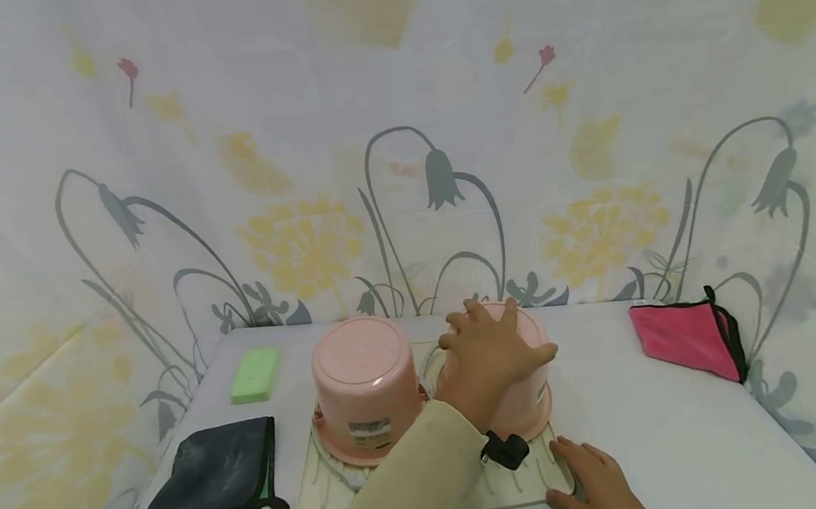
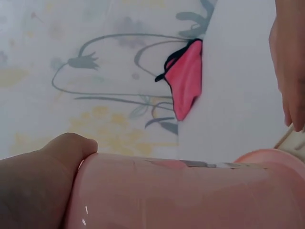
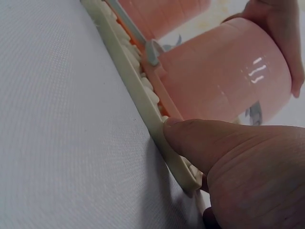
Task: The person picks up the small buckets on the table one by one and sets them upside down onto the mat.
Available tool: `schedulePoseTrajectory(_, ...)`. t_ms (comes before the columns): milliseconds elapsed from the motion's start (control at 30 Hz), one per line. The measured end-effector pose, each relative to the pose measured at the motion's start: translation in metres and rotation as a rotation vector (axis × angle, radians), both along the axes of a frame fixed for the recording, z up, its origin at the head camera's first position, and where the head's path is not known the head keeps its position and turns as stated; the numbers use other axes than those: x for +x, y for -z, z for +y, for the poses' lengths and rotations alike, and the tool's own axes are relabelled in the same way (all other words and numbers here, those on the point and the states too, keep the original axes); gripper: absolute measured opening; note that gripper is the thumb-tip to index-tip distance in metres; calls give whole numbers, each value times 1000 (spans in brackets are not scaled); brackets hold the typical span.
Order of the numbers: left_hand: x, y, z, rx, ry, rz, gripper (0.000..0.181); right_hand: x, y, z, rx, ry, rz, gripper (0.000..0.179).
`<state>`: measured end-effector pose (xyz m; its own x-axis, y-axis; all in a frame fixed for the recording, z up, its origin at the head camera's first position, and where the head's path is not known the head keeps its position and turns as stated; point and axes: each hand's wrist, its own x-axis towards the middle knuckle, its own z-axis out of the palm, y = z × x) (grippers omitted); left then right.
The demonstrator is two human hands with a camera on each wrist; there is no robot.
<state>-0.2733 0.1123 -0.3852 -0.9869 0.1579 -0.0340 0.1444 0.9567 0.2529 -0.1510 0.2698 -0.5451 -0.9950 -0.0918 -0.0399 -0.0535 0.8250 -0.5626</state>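
Observation:
Two pink plastic buckets stand upside down on a cream ridged draining tray [image 1: 317,505]. My left hand [image 1: 487,353] rests on the upturned base of the right bucket [image 1: 526,411], fingers spread, thumb out past its right side. The left wrist view shows that thumb at the edge of the base. Beside it stands the left bucket [image 1: 364,373], with a label on its side and a grey handle hanging down. My right hand [image 1: 595,482] pinches the tray's near right corner. In the right wrist view its thumb [image 3: 200,138] presses on the tray's rim.
A green sponge [image 1: 255,375] lies at the back left of the white table [image 1: 691,440]. Nearer, a folded dark cloth [image 1: 211,478] with black trim lies left of the tray. At the back right is a pink cloth [image 1: 685,334]. A flowered curtain [image 1: 406,230] hangs behind.

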Motion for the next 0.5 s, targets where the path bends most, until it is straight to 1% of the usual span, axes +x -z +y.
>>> schedulePoseTrajectory(133, 1, -3, 3, -19, -14, -21, 100, 0, 0, 0, 5, -2, 14, 76)
schedulePoseTrajectory(267, 2, -4, 4, -20, -35, -34, 102, 0, -1, -1, 9, 1, 3, 76)
schedulePoseTrajectory(433, 0, 2, 4, 22, -48, -28, 101, -1, -1, -2, 20, 4, 2, 76)
schedulePoseTrajectory(500, -1, 6, 4, 52, -49, -10, 98, 0, 0, -2, 22, 2, 11, 75)
